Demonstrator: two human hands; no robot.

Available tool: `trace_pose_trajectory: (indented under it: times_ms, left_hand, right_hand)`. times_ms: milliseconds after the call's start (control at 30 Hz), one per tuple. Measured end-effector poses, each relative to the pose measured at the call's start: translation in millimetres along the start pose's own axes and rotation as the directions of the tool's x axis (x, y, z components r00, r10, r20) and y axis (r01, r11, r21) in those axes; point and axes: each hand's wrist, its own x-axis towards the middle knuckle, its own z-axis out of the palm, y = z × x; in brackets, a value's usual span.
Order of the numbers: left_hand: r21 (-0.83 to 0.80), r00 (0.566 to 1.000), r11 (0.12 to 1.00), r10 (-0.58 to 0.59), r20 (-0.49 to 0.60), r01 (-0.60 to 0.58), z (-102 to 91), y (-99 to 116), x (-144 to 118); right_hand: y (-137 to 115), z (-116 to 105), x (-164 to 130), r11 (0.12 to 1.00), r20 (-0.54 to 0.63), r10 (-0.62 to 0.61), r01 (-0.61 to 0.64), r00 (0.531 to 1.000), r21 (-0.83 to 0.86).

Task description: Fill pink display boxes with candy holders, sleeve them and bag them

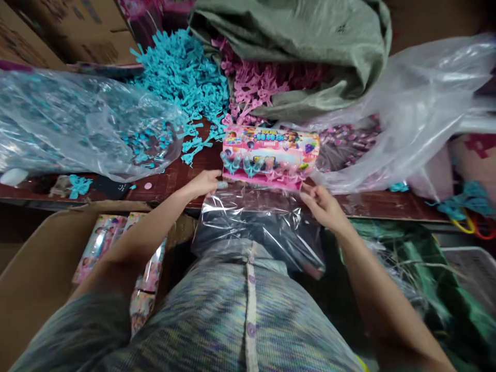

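A pink printed display box (271, 142) lies at the front of the bench, with blue and pink small plastic toys along its lower part. From its near edge a clear plastic bag (256, 222) spreads down over my lap. My left hand (205, 184) is closed at the left near corner of the box, fingers pinching the bag's edge there. A greyish band wraps one of its fingertips. At the right near corner, my right hand (324, 205) is closed with bent fingers on the bag's other side. Whether the box is inside the bag's mouth is hard to see.
Behind the box are heaps of blue plastic pieces (186, 72) and pink plastic pieces (259, 85), the latter under a grey-green sack (302, 31). Clear bags of small parts lie left (77, 124) and right (411, 113). Below left, a carton (34, 258) holds wrapped boxes (103, 240).
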Motion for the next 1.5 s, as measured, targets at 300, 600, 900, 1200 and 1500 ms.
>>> trace_pose_trajectory:
  times_ms: [300,600,900,1200,1500]
  left_hand:
    - [0.067,0.981,0.988,-0.146,0.125,0.139,26.9,-45.1,-78.8]
    - [0.105,0.993,0.990,-0.103,0.060,0.096,41.8,-34.4,-75.8]
    - [0.063,0.990,0.997,0.033,0.138,-0.042,40.5,-53.3,-77.9]
    - [0.218,0.982,0.970,0.071,0.177,-0.109,44.2,-41.9,-83.0]
    - [0.732,0.944,0.599,0.260,0.205,-0.324,38.5,-60.4,-78.8]
  right_hand:
    - [19.0,-26.2,-97.7,0.983,0.157,0.140,-0.156,0.978,0.094]
    - [9.3,-35.9,-71.5,0.996,0.063,0.080,-0.082,0.995,0.036]
    - [24.4,-58.0,-69.3,0.974,0.419,-0.101,0.176,0.902,-0.143]
    - [34.6,-40.9,-56.3,0.885,0.362,-0.198,0.325,0.911,-0.334]
    - [49.4,-60.1,-51.7,0.785,0.540,-0.260,0.501,0.800,-0.364]
